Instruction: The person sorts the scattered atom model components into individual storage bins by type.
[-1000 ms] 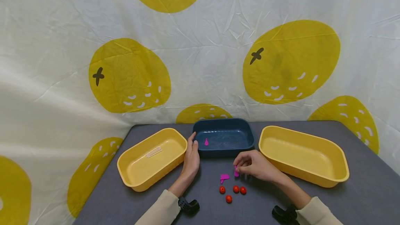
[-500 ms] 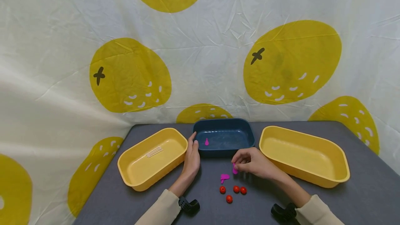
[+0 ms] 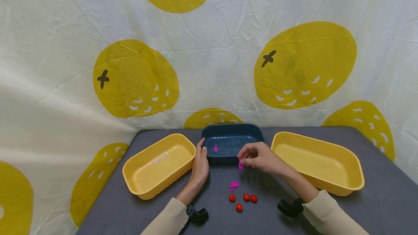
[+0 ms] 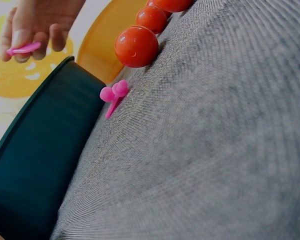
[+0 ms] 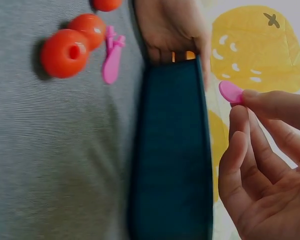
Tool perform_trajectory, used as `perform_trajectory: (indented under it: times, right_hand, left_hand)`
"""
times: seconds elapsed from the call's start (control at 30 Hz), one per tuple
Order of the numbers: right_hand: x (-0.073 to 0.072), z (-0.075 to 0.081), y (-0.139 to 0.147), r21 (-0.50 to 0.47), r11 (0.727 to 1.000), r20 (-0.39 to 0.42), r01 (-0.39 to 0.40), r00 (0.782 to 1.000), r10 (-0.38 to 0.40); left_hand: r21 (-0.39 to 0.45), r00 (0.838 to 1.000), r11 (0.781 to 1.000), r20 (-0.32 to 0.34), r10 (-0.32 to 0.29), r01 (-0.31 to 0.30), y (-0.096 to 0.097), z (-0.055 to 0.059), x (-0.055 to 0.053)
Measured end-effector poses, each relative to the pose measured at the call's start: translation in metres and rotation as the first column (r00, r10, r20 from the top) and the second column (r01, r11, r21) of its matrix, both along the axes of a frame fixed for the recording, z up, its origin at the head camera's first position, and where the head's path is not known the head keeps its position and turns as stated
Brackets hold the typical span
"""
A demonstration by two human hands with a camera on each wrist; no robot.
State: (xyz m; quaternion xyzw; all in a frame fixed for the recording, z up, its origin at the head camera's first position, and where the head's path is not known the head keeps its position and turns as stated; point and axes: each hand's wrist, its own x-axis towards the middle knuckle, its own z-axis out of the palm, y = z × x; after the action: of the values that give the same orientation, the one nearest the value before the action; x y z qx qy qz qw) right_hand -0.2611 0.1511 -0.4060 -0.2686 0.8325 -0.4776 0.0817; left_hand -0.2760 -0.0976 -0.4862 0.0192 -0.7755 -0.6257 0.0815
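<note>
My right hand (image 3: 261,159) pinches a small pink plastic piece (image 5: 230,92) with a flat rounded end between thumb and fingertips. It is raised just in front of the dark blue bin (image 3: 225,160), overlapping its front rim in the head view. My left hand (image 3: 200,164) rests along the bin's left side, fingers extended. A pink piece with a pointed tip (image 3: 216,148) lies inside the bin. Another pink piece (image 3: 234,184), with small knobs at one end, lies on the grey cloth before it. Several round red beads (image 3: 239,207) sit nearer to me.
To the left stands a yellow bin (image 3: 143,195) with several thin pale sticks (image 3: 161,159) inside. A second yellow bin (image 3: 326,182) stands to the right, beside my right forearm. Behind the table hangs a white curtain (image 3: 215,82) with yellow fruit prints.
My right hand has lifted the pink piece from near the cloth and carried it forward and slightly left, toward the blue bin's front rim. My left hand stays in place.
</note>
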Motion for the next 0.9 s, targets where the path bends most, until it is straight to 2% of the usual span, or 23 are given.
perform_trajectory:
  times: [0.5, 0.9]
  right_hand:
    - [-0.027, 0.022, -0.015, 0.004, 1.000, -0.038, 0.022, 0.999, -0.022]
    - [-0.056, 0.028, -0.030, 0.013, 0.998, -0.035, 0.055, 0.998, -0.055]
  left_hand:
    - [-0.004, 1.000, 1.000, 0.013, -0.003, 0.003, -0.002, 0.000, -0.001]
    - [-0.011, 1.000, 1.000, 0.020, -0.004, 0.005, -0.001, 0.002, -0.001]
